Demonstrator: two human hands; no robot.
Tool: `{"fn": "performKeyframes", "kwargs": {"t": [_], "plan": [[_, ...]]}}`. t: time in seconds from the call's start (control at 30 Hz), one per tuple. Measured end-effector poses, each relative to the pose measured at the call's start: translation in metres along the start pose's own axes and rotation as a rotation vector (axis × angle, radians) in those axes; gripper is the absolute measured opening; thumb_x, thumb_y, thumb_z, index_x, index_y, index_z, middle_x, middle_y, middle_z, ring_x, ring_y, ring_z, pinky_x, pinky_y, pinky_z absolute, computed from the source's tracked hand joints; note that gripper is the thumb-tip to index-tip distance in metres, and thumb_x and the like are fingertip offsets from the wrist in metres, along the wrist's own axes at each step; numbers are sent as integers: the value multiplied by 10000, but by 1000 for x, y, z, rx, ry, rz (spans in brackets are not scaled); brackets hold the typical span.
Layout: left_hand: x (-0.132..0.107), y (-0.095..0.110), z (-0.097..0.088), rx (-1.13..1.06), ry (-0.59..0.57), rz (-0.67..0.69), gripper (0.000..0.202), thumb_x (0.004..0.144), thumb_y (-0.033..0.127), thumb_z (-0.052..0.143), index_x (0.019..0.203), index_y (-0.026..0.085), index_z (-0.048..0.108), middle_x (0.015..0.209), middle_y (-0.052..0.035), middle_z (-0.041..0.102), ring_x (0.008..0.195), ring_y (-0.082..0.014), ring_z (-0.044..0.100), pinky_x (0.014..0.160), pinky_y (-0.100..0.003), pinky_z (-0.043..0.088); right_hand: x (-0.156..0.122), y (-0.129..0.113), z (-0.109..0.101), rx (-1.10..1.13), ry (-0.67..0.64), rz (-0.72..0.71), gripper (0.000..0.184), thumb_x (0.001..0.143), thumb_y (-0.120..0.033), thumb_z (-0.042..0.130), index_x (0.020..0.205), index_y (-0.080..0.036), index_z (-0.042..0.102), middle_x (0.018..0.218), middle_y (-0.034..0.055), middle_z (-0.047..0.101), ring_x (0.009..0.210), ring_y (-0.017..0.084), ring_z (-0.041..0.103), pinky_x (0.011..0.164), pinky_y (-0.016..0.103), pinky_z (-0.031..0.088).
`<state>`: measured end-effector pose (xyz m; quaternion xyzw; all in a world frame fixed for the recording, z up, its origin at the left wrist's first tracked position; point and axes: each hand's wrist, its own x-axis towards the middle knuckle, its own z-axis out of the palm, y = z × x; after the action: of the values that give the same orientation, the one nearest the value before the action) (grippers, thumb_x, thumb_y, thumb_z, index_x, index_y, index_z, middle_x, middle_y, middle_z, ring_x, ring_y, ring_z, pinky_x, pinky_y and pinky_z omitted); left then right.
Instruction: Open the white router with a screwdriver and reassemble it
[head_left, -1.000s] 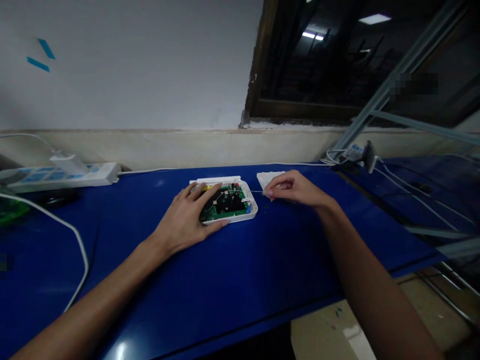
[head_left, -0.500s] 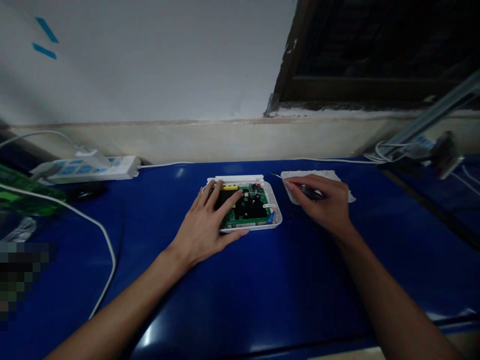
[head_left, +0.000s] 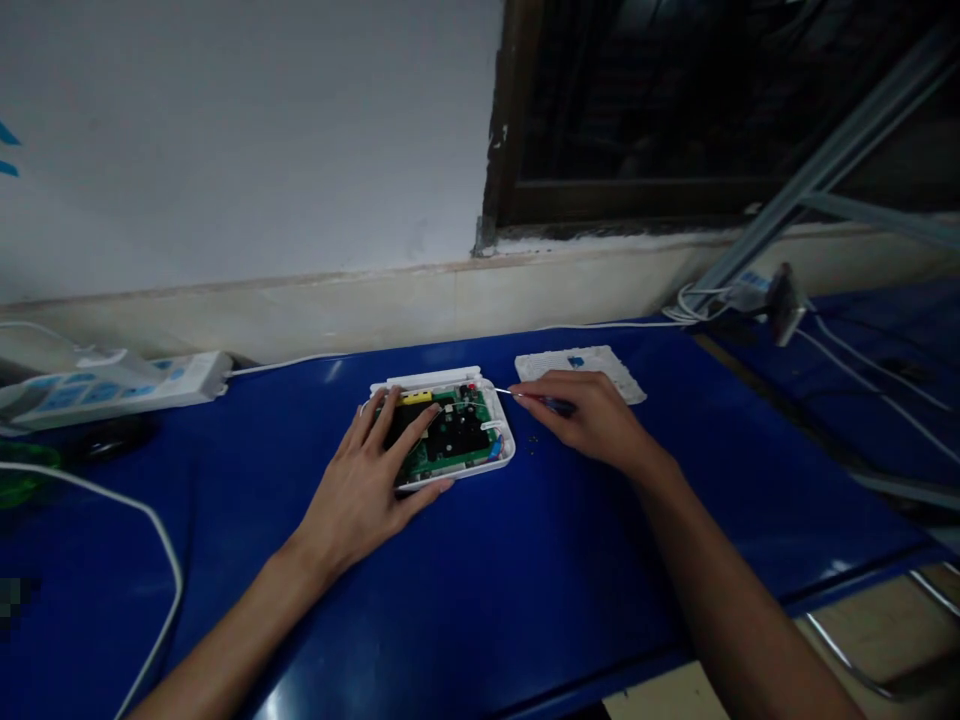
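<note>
Near the middle of the blue table's (head_left: 480, 600) far edge lies the open white case (head_left: 506, 452) with its green board (head_left: 450, 435). The left hand (head_left: 360, 490) rests flat on it, fingers spread. The right hand (head_left: 592, 425) is closed around a thin screwdriver (head_left: 525, 396), its tip at the case's far right corner. To my eye, a firm downward press should keep the case from sliding.

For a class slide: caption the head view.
Left hand rests on open circuit-board case; right hand holds screwdriver beside it.

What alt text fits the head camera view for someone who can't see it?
A person's left hand rests on an open white case holding a green circuit board; the right hand holds a thin screwdriver at its edge. A white cover and power strip lie on the blue table.
</note>
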<state>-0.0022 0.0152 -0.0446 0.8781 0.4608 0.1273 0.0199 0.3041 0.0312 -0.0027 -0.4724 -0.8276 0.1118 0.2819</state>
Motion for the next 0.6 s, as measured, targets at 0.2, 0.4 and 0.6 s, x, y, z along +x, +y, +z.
{"fn": "performKeyframes", "kwargs": {"t": [0.2,0.4,0.6], "plan": [[-2,-3,3,-7,16,20,780,956,688,485,1608,313,277,1697,-105,119,1549,-420,102,1216,-638,254,2,-1,-15,38,-171,95,189,934,-291,646,1017,-218,800,966,32,811,846,187,742,751,279,492],[11,-10,-10,-14,-10,67,852,903,733,528,1610,349,248,1611,-147,313,1487,-426,287,1186,-666,258,3,-23,-38,32,-368,131,152,881,-245,674,942,-215,810,872,21,801,777,173,721,705,266,475],[40,-13,-40,-42,-261,168,970,817,682,669,1617,353,228,1522,-149,437,1386,-420,416,1121,-600,359,9,-46,-41,-168,-473,109,146,819,-203,677,864,-241,811,815,20,776,748,189,694,682,288,445]]}}
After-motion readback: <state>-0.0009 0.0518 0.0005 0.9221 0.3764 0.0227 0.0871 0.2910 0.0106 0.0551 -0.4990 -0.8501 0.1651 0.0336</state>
